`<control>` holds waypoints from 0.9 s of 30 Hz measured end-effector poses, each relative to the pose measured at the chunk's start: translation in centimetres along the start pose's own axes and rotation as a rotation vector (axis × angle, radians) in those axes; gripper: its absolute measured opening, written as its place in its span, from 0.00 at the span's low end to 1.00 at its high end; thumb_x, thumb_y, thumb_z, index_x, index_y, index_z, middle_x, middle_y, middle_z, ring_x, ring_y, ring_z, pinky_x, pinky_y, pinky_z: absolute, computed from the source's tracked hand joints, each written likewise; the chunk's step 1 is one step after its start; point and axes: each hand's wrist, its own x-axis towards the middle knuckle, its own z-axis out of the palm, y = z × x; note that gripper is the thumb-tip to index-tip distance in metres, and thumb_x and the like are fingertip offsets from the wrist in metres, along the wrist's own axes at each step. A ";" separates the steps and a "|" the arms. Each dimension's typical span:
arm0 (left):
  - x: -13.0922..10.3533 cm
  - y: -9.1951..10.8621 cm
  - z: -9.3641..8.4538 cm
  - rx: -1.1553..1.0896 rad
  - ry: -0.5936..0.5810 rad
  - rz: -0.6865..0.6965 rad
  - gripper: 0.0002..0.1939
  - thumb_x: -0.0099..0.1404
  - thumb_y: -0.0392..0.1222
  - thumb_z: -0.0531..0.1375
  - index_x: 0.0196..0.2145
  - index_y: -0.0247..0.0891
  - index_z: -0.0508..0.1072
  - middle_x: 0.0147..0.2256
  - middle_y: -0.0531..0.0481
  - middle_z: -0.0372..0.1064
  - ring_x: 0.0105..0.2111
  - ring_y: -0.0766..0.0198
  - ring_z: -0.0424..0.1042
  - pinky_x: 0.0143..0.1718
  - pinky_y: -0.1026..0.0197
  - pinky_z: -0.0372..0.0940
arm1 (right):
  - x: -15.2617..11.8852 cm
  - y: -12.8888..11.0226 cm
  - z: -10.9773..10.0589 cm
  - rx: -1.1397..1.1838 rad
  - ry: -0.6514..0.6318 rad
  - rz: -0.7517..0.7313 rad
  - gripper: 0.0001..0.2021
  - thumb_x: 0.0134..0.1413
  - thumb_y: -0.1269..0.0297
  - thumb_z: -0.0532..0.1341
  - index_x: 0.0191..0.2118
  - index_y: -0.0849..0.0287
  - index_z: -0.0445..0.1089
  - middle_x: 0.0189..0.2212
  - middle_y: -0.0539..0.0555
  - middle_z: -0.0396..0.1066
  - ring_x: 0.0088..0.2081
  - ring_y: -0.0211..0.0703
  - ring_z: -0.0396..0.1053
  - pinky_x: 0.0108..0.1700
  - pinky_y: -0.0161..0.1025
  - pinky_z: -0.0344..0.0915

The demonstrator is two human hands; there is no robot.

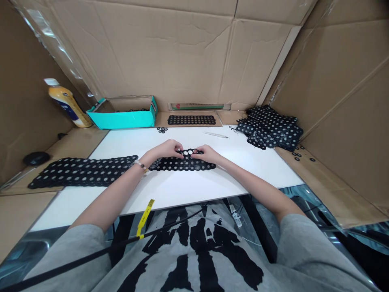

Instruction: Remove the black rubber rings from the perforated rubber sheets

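Note:
A black sheet full of round holes [194, 165] lies on the white board in front of me, its far edge lifted a little in the middle. My left hand [168, 149] pinches that raised edge with thumb and fingers closed. Just to the right, my right hand [207, 155] grips the same edge, also closed. Two light round holes show between my fingertips. Beside my left forearm lies a longer stack of similar perforated sheets [82, 171], partly covered by the wrist.
Loose black rings [162, 130] lie near a turquoise box [121, 120]. A bottle [68, 103] stands far left. Another perforated sheet [191, 120] rests at the back, a pen-like tool [215, 134] before it. Piled sheets [270, 127] sit right. Cardboard walls [158, 52] enclose the white board [170, 190].

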 end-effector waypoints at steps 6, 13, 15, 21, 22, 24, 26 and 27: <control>0.1 -0.5 0.1 -0.039 -0.052 0.013 0.16 0.54 0.46 0.60 0.37 0.37 0.80 0.29 0.51 0.75 0.30 0.62 0.69 0.34 0.63 0.60 | 0.0 0.1 -0.1 -0.031 -0.011 -0.011 0.17 0.47 0.49 0.61 0.25 0.61 0.66 0.21 0.45 0.58 0.27 0.35 0.53 0.33 0.35 0.49; 0.5 -2.1 -0.4 -0.155 0.146 -0.263 0.15 0.48 0.42 0.65 0.36 0.38 0.81 0.29 0.50 0.77 0.34 0.56 0.74 0.40 0.59 0.64 | 0.2 0.2 -0.4 -0.079 -0.042 -0.018 0.17 0.47 0.50 0.60 0.23 0.60 0.63 0.20 0.45 0.56 0.27 0.35 0.52 0.34 0.35 0.49; 0.2 -3.6 -1.5 -0.107 0.222 -0.369 0.12 0.47 0.39 0.67 0.33 0.39 0.81 0.27 0.50 0.76 0.33 0.56 0.73 0.39 0.59 0.63 | 0.2 0.2 -0.6 -0.097 -0.066 -0.023 0.17 0.47 0.50 0.60 0.23 0.60 0.62 0.20 0.45 0.56 0.27 0.35 0.53 0.34 0.35 0.49; -1.7 -7.8 -3.7 0.008 0.657 -0.592 0.06 0.54 0.34 0.64 0.31 0.35 0.80 0.30 0.47 0.74 0.33 0.58 0.68 0.40 0.58 0.59 | 0.1 0.1 -0.9 -0.098 -0.094 -0.012 0.17 0.46 0.49 0.60 0.23 0.60 0.62 0.21 0.45 0.55 0.28 0.35 0.53 0.34 0.36 0.49; -1.9 -8.0 -3.7 -0.003 0.692 -0.591 0.07 0.55 0.35 0.63 0.33 0.34 0.80 0.31 0.47 0.74 0.34 0.58 0.68 0.41 0.58 0.59 | 0.0 0.1 -0.9 -0.098 -0.091 -0.009 0.17 0.46 0.49 0.60 0.23 0.60 0.62 0.21 0.45 0.55 0.28 0.35 0.52 0.34 0.36 0.49; -1.9 -8.2 -3.4 -0.031 0.730 -0.584 0.12 0.58 0.36 0.62 0.40 0.32 0.79 0.35 0.46 0.75 0.35 0.59 0.68 0.42 0.58 0.60 | 0.0 0.0 -0.9 -0.099 -0.088 -0.004 0.17 0.46 0.49 0.60 0.23 0.60 0.63 0.21 0.45 0.55 0.28 0.35 0.52 0.34 0.36 0.49; -1.7 -8.3 -3.2 -0.081 0.761 -0.563 0.21 0.61 0.34 0.59 0.52 0.30 0.74 0.43 0.44 0.76 0.36 0.61 0.69 0.43 0.60 0.61 | 0.0 -0.1 -0.9 -0.095 -0.090 0.001 0.17 0.46 0.49 0.60 0.23 0.60 0.63 0.21 0.45 0.56 0.28 0.35 0.53 0.34 0.36 0.49; -1.6 -8.3 -3.1 -0.110 0.774 -0.546 0.26 0.62 0.32 0.58 0.58 0.29 0.68 0.48 0.43 0.74 0.37 0.62 0.69 0.43 0.60 0.62 | 0.0 -0.1 -0.9 -0.093 -0.091 0.003 0.17 0.46 0.49 0.60 0.23 0.60 0.63 0.21 0.45 0.56 0.28 0.35 0.53 0.34 0.36 0.50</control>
